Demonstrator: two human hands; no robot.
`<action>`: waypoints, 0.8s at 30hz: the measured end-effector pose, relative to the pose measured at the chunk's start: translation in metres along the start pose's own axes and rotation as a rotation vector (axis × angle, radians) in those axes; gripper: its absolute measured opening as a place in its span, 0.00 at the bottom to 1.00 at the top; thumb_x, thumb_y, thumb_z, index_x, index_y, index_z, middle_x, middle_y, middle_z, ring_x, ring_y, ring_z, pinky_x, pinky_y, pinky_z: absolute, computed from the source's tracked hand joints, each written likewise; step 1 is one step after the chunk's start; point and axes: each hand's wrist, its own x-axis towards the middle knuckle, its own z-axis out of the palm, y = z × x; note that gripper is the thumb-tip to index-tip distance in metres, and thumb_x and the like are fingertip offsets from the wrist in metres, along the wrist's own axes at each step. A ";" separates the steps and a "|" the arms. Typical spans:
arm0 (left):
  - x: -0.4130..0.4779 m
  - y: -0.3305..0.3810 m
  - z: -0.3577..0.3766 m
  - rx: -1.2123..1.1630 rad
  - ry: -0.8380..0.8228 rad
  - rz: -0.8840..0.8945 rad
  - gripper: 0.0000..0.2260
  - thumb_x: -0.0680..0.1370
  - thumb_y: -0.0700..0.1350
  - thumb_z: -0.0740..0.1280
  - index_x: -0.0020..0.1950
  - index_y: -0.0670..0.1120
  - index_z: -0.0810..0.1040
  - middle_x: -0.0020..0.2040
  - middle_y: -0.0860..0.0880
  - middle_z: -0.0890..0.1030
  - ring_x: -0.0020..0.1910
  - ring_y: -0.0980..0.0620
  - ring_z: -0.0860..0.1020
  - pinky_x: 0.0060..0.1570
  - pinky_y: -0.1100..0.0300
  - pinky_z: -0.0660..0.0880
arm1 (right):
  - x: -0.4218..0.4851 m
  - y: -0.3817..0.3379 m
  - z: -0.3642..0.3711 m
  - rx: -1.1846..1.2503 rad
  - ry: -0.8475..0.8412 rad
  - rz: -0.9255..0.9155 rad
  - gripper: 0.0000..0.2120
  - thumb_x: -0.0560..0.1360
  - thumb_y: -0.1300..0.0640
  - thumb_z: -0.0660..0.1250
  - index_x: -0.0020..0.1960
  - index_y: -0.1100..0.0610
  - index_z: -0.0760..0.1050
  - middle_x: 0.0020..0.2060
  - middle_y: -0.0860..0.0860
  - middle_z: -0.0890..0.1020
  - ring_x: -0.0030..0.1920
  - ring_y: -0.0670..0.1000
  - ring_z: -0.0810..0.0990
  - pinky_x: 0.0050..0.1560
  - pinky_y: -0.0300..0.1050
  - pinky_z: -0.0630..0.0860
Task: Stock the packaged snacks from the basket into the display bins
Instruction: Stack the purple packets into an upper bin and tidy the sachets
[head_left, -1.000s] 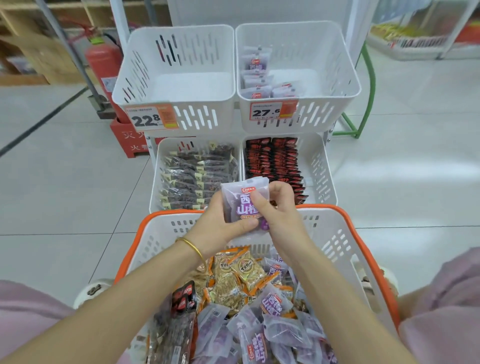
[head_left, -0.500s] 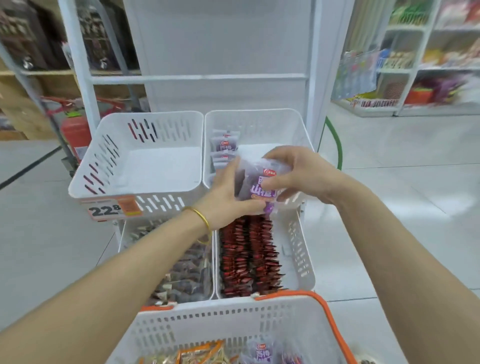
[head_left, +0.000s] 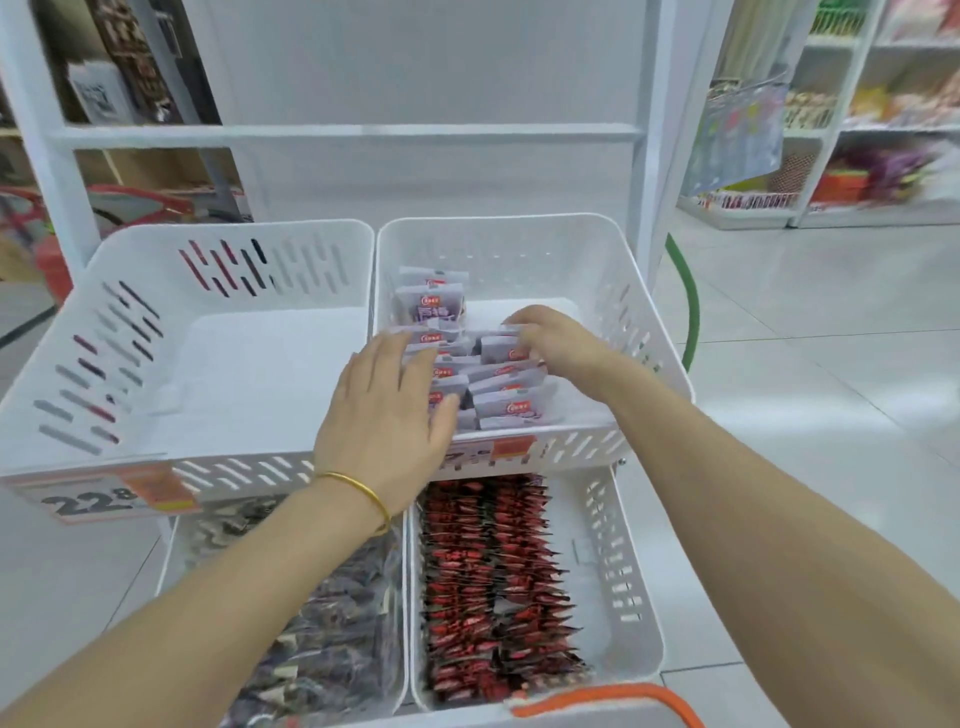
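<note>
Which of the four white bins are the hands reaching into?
The upper right bin, holding pale purple packets; the left hand and right hand both touch them. No hand is in the other three.

White shelving frame (head_left: 363, 136) behind; green rail (head_left: 689, 306) to the right; stocked shelves (head_left: 857, 124) beyond, across pale tiled floor (head_left: 810, 374).

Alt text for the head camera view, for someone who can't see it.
A person's left hand presses and right hand grips white-and-purple snack packets standing in the upper right white slotted plastic bin. Lower bins hold red packets and dark packets.
</note>
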 end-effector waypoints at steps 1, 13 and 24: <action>0.000 0.000 0.000 0.004 -0.009 -0.002 0.29 0.75 0.56 0.48 0.67 0.41 0.71 0.68 0.39 0.69 0.69 0.39 0.64 0.69 0.43 0.62 | -0.001 -0.001 0.000 0.070 -0.059 0.037 0.15 0.74 0.61 0.57 0.60 0.57 0.72 0.46 0.49 0.75 0.44 0.47 0.73 0.44 0.41 0.70; -0.090 0.024 -0.055 -0.150 -0.027 0.049 0.25 0.77 0.54 0.51 0.65 0.40 0.71 0.67 0.39 0.69 0.68 0.40 0.64 0.69 0.49 0.59 | -0.135 -0.014 0.000 0.129 0.236 -0.231 0.27 0.69 0.57 0.54 0.68 0.54 0.67 0.66 0.51 0.70 0.66 0.47 0.68 0.68 0.43 0.64; -0.284 0.023 -0.030 -0.202 -0.632 -0.098 0.17 0.79 0.48 0.61 0.68 0.48 0.69 0.73 0.46 0.59 0.73 0.46 0.54 0.70 0.54 0.53 | -0.323 0.151 0.154 -0.106 -0.153 0.225 0.20 0.71 0.75 0.57 0.56 0.61 0.78 0.56 0.57 0.80 0.58 0.56 0.77 0.59 0.48 0.73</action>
